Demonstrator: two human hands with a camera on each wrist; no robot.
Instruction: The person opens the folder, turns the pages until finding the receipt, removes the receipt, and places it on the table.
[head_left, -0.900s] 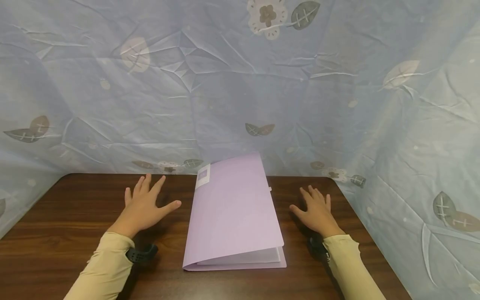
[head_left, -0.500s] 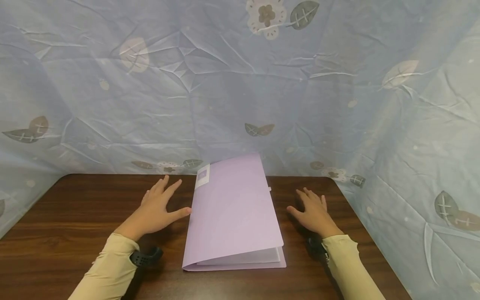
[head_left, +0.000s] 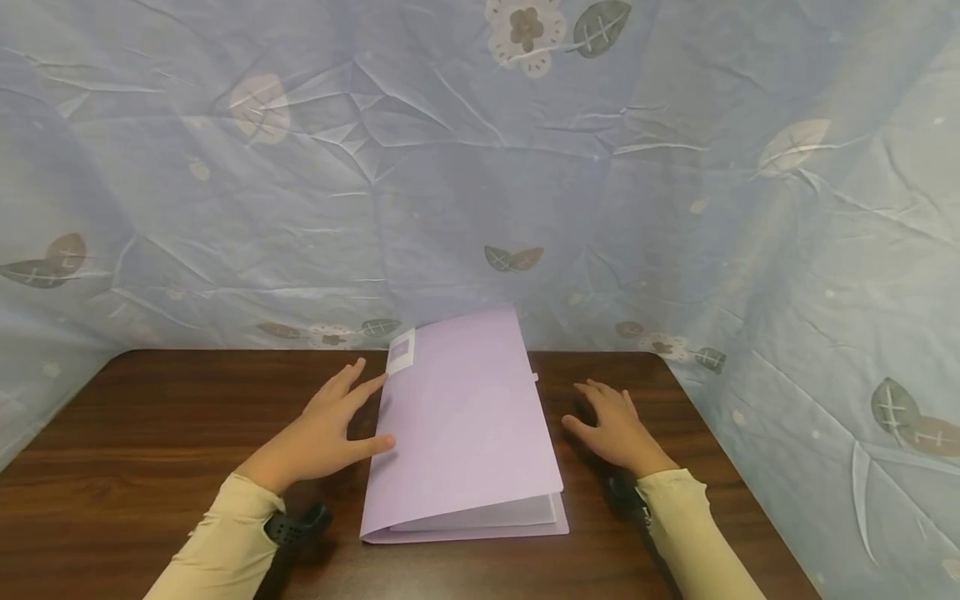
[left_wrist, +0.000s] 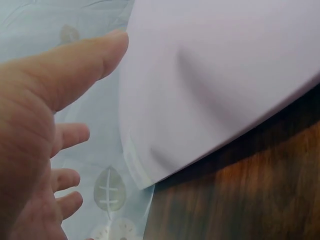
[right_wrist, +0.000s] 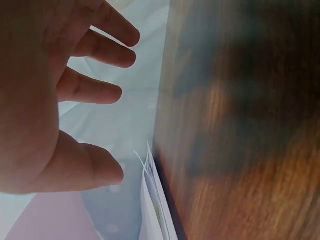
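Observation:
A light purple folder (head_left: 465,417) lies on the dark wood table, its spine to the left and its cover lifted slightly at the right, with white sheets (head_left: 487,514) showing inside. A pale label (head_left: 401,352) sits at its upper left corner. My left hand (head_left: 322,433) hovers by the spine, fingers spread, the thumb over the cover's left edge; the left wrist view shows the thumb (left_wrist: 75,70) near the folder (left_wrist: 215,80). To the right of the folder my right hand (head_left: 615,427) is held above the table with fingers apart, holding nothing; its shadow falls on the wood.
The wooden table (head_left: 187,417) extends to both sides of the folder. Behind it and along the right hangs a pale blue cloth (head_left: 450,192) with leaf and flower prints. Dark straps (head_left: 292,527) are worn at the wrists.
My left hand has moved right, from beside the folder to its left edge. The right hand has shifted slightly left, closer to the folder. The folder stays where it was.

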